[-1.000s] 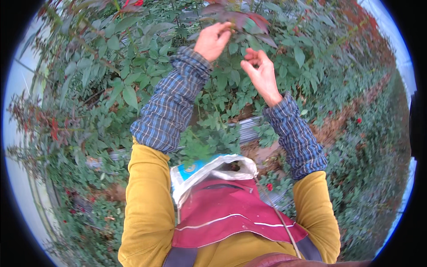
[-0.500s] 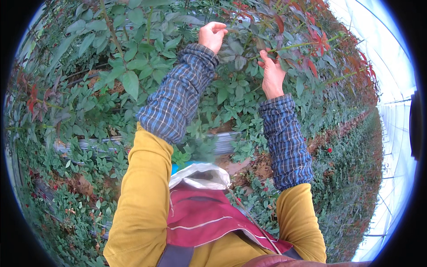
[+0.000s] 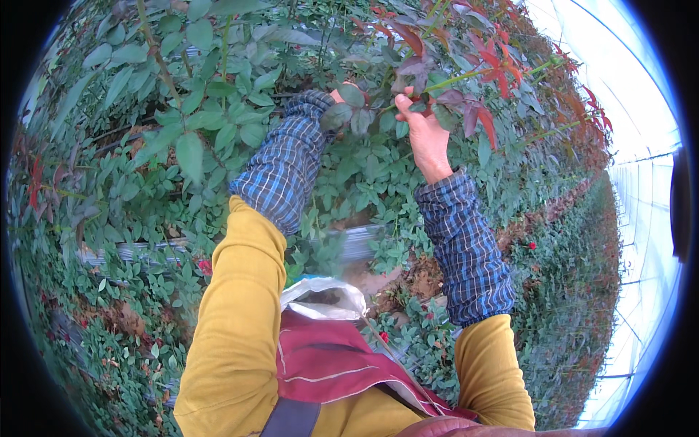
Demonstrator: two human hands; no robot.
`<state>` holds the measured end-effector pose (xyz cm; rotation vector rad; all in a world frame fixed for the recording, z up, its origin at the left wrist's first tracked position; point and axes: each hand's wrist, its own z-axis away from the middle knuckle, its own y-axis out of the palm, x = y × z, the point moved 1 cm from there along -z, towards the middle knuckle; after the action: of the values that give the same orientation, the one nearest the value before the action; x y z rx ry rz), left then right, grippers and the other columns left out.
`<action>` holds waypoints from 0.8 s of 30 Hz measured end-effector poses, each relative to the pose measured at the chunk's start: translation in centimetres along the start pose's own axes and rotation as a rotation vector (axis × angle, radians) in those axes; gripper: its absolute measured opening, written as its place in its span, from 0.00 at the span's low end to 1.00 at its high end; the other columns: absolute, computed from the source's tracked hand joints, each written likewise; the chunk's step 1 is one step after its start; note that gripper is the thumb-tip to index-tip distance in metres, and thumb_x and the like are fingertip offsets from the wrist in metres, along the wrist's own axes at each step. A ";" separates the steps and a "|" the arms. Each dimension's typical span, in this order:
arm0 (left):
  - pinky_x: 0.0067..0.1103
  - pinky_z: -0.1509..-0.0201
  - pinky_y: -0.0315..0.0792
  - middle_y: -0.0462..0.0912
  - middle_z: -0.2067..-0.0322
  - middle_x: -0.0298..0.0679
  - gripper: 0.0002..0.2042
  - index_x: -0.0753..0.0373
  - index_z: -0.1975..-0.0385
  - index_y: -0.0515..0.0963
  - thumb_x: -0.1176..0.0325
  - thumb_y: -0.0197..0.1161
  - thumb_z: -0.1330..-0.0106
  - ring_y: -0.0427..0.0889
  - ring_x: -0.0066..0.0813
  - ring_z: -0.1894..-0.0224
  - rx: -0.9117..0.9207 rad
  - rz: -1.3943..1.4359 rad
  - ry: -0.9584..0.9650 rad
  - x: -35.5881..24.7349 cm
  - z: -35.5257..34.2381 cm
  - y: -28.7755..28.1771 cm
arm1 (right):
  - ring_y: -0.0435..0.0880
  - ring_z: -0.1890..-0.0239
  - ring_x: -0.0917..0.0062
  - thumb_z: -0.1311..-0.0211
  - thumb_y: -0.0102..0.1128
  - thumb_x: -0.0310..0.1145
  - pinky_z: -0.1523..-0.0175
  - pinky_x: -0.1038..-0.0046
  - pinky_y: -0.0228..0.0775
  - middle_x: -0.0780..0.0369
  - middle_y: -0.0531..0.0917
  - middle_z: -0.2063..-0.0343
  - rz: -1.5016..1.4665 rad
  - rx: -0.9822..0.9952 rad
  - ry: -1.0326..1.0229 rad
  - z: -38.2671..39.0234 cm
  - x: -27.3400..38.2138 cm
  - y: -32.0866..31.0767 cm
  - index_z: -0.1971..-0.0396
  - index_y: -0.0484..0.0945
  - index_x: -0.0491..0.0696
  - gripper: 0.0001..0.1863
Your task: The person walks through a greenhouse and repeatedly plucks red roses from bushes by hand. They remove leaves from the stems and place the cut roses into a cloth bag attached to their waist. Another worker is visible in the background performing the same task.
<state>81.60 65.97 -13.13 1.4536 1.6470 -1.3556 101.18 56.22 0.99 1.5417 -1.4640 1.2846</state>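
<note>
Leafy rose bushes with green and dark reddish leaves fill the space before me. My right hand (image 3: 426,137) is raised among them, thumb and fingers closed on a rose stem (image 3: 459,79) that runs up to the right toward red young leaves (image 3: 499,67). To its left, my left hand (image 3: 342,95) is mostly behind dark leaves (image 3: 354,109); its fingers are hidden, so what it touches does not show. Blue checked sleeve covers (image 3: 280,164) reach both wrists. A maroon apron (image 3: 328,357) with a white-lined open pouch (image 3: 338,300) hangs at my front.
A thick upright stem (image 3: 156,54) with broad leaves stands at the left. Below lie grey plastic strips (image 3: 360,244) and brown soil (image 3: 422,277) between plants. Red blooms (image 3: 205,267) dot the lower foliage. Pale greenhouse sheeting (image 3: 648,218) rises at the right.
My left hand has moved down and behind the leaves. My right hand has shifted slightly left and down, and the leaves between the hands have moved left with it.
</note>
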 end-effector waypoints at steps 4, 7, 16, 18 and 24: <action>0.21 0.59 0.73 0.84 0.70 0.34 0.07 0.65 0.68 0.81 0.72 0.63 0.45 0.81 0.25 0.64 0.000 -0.007 0.010 -0.4 0.2 -0.4 | 0.77 0.62 0.80 0.46 0.65 0.33 0.65 0.76 0.73 0.65 0.78 0.61 -0.028 0.074 -0.105 0.3 1.0 0.3 0.58 0.74 0.45 0.17; 0.21 0.60 0.73 0.84 0.69 0.34 0.07 0.65 0.68 0.81 0.72 0.63 0.45 0.81 0.25 0.64 0.005 0.006 0.013 -0.2 0.1 0.4 | 0.77 0.64 0.80 0.46 0.65 0.34 0.65 0.76 0.72 0.65 0.78 0.61 -0.029 0.095 -0.094 0.5 0.7 0.1 0.58 0.74 0.44 0.18; 0.22 0.61 0.73 0.84 0.69 0.35 0.07 0.65 0.67 0.81 0.71 0.63 0.44 0.81 0.26 0.64 0.049 0.031 -0.027 -0.9 0.3 0.1 | 0.73 0.67 0.82 0.44 0.64 0.43 0.58 0.74 0.65 0.66 0.77 0.67 0.073 0.124 -0.031 0.3 -1.3 0.1 0.65 0.76 0.44 0.17; 0.22 0.61 0.72 0.84 0.69 0.35 0.07 0.65 0.67 0.81 0.71 0.63 0.44 0.81 0.26 0.64 0.052 0.042 -0.033 -1.3 0.4 -0.3 | 0.73 0.69 0.82 0.44 0.64 0.41 0.61 0.74 0.66 0.67 0.77 0.69 -0.083 0.124 0.017 -0.1 -1.4 0.2 0.66 0.77 0.43 0.16; 0.22 0.62 0.72 0.83 0.69 0.35 0.08 0.64 0.66 0.80 0.70 0.63 0.44 0.81 0.26 0.65 0.050 0.060 -0.049 -2.2 -0.1 -0.6 | 0.75 0.56 0.79 0.38 0.53 0.32 0.56 0.74 0.70 0.64 0.77 0.58 0.407 0.252 -0.242 0.2 -2.1 0.4 0.51 0.71 0.47 0.15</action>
<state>81.64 65.24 -10.95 1.4745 1.5372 -1.3974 101.04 56.71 -1.07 1.6606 -1.9032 1.6094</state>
